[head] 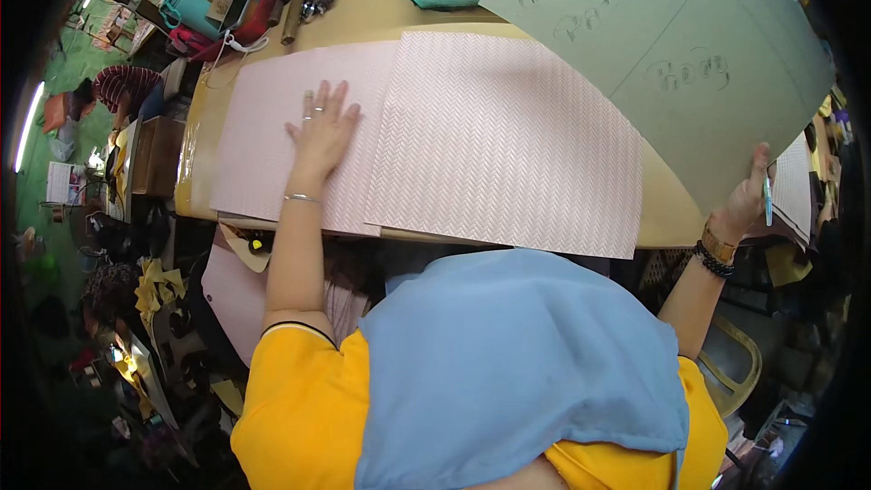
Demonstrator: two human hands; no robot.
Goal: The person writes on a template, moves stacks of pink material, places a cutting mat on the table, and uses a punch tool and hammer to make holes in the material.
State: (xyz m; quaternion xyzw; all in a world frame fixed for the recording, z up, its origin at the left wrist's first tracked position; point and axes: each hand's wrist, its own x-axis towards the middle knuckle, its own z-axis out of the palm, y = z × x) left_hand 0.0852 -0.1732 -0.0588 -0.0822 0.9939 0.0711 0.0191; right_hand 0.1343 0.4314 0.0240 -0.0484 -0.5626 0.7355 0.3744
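Note:
My left hand rests palm down with spread fingers on a smooth, pale pink sheet on the table. Beside it, overlapping its right edge, lies a pale sheet with a woven herringbone texture. Off to the right, my right hand grips the lower edge of a large grey-green cardboard pattern piece, which is tilted and bears handwriting and a ruled line. A slim light-blue pen is also held in that hand. The cardboard hides part of the table and the textured sheet's upper right corner.
A turquoise plastic basket with clear packets stands at the table's far side. At the far left are a teal bottle, a red container and a brown roll. A person in a striped shirt bends over beyond the table.

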